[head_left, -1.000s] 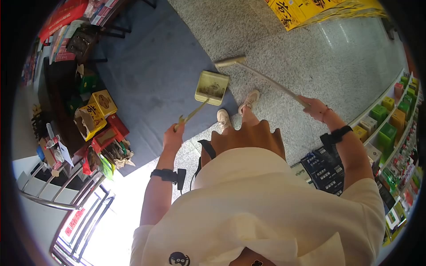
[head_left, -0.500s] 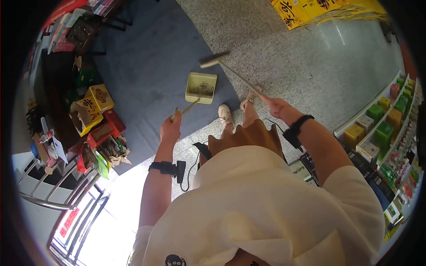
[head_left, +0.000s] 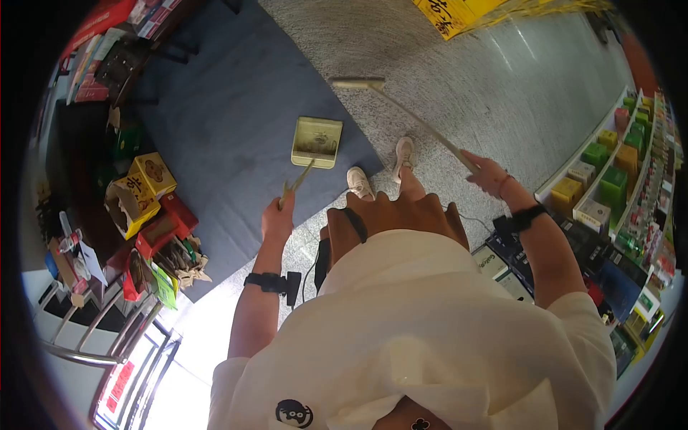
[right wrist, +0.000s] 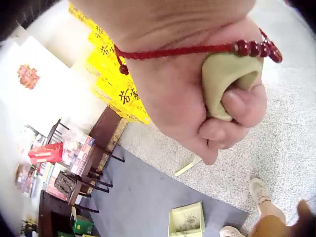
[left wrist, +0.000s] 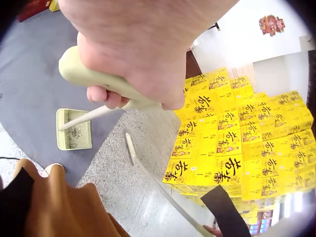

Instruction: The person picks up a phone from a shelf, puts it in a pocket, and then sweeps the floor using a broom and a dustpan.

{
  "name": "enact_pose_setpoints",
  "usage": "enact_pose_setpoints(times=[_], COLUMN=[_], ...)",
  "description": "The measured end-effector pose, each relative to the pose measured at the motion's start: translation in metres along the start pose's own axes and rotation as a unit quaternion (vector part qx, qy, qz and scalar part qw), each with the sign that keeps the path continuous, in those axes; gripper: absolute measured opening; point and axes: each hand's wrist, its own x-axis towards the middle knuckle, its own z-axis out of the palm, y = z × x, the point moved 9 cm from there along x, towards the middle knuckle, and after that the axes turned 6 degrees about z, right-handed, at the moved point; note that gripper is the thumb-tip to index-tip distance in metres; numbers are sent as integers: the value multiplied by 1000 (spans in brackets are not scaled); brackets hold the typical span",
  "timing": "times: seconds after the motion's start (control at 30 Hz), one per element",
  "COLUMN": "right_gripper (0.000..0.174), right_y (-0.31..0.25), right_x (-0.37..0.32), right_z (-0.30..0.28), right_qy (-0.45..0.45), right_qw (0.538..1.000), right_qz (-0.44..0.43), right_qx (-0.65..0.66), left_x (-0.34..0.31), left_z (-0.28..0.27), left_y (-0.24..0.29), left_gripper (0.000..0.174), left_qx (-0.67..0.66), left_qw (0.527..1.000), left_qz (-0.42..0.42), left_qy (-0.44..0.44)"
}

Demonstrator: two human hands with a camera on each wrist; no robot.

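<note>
My left hand (head_left: 278, 216) grips the handle of a pale green dustpan (head_left: 316, 123), its fingers curled round the grip (left wrist: 74, 66) in the left wrist view. The pan sits over the dark grey carpet in front of my feet, with greyish debris inside and comb teeth along one side. My right hand (head_left: 487, 175) holds the top end of a broom (head_left: 426, 129). In the right wrist view, fingers pass through the loop (right wrist: 215, 74) at the handle's end. The broom head (head_left: 358, 83) is over the speckled floor beside the carpet's edge, beyond the pan.
Yellow boxes (left wrist: 207, 143) are stacked on the far side. Shelves of small packages (head_left: 616, 175) line the right, with dark boxes (head_left: 573, 251) near my right arm. Opened cartons (head_left: 140, 197) stand left of the carpet (head_left: 222, 129), near a metal railing (head_left: 93, 351).
The broom and right hand swung left, bringing the head toward the carpet, then came back right. The left hand kept its grip; the dustpan sits slightly further left in view.
</note>
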Motion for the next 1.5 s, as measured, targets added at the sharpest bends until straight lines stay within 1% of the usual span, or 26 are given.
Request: enact_pose_setpoints(times=[0.03, 0.1, 0.13, 0.17, 0.2, 0.23, 0.3, 0.37, 0.4, 0.43, 0.5, 0.63, 0.73, 0.83, 0.93, 1.0, 1.03, 1.07, 1.1, 1.17, 1.23, 1.3, 1.33, 1.4, 1.43, 1.5], right_gripper=[68, 70, 70, 70, 71, 71, 72, 73, 74, 73, 70, 69, 68, 67, 68, 70, 72, 74, 70, 64, 65, 72, 75, 78, 78, 75], right_y=[-4, -18, -24, -28, -25, -15, -1, 23, 33, 34, 43, 95, 131, 172, 218, 243, 257, 270, 273, 280, 307, 329, 335, 336, 343, 351], right_x=[16, 31, 40, 52, 63, 74, 88, 77, 63, 33, -5, -39, -58, -60, -42, -21, -8, 12, 15, 15, 34, 28, 14, -29, -41, -56], right_z=[2, 8, 14, 23, 33, 46, 75, 94, 98, 95, 83, 69, 60, 46, 24, 25, 26, 38, 49, 64, 100, 129, 136, 134, 132, 136], right_qy=[16, 36, 35, 24, 13, 11, -24, -30, -35, -75, -104, -138, -130, -92, -2, 23, 50, 41, 45, 69, 10, 28, 6, -43, -44, -125], right_qw=[999, 997, 997, 996, 994, 994, 999, 999, 999, 997, 992, 983, 983, 980, 983, 978, 973, 961, 937, 932, 957, 986, 981, 974, 973, 952], right_qz=[-25, -13, -10, 0, 12, 16, 30, 7, -6, 13, 23, 60, 54, 63, 79, 75, 72, 51, 90, 100, 96, 49, 45, 59, 62, 51], right_qx=[20, 64, 66, 85, 104, 108, 26, -44, -36, 18, 69, 103, 115, 163, 168, 192, 213, 269, 334, 341, 273, 160, 188, 215, 220, 274], left_x=[1, -1, 0, 4, 6, 5, 10, 20, 23, 22, 16, 5, -7, -20, -40, -54, -55, -56, -59, -67, -77, -88, -95, -108, -113, -121], left_z=[1, 5, 6, 6, 8, 9, 14, 22, 28, 32, 38, 48, 59, 79, 100, 122, 133, 146, 161, 185, 207, 230, 239, 253, 259, 270], left_y=[0, 3, 1, 7, 14, 23, 36, 47, 54, 60, 69, 73, 70, 77, 92, 118, 123, 127, 130, 138, 148, 144, 147, 133, 128, 128], left_gripper=[52, 51, 51, 50, 49, 49, 47, 46, 46, 46, 44, 43, 44, 45, 45, 44, 44, 43, 43, 44, 44, 45, 45, 45, 45, 41], left_qx=[3, 62, 65, 86, 109, 113, 124, 130, 131, 130, 103, 71, 125, 190, 213, 282, 286, 296, 306, 319, 331, 334, 335, 263, 267, 273], left_qw=[1000, 997, 997, 993, 988, 988, 988, 985, 983, 982, 988, 990, 985, 969, 962, 928, 926, 919, 913, 905, 896, 901, 900, 935, 933, 929], left_qz=[4, 38, 39, 72, 104, 103, 78, 95, 112, 115, 87, 103, 97, 143, 151, 227, 229, 234, 238, 247, 259, 217, 221, 134, 135, 161], left_qy=[-4, -25, -28, -24, -21, -25, -56, -62, -65, -69, -78, -66, -71, -68, -79, -90, -91, -110, -130, -136, -142, -170, -173, -197, -200, -194])
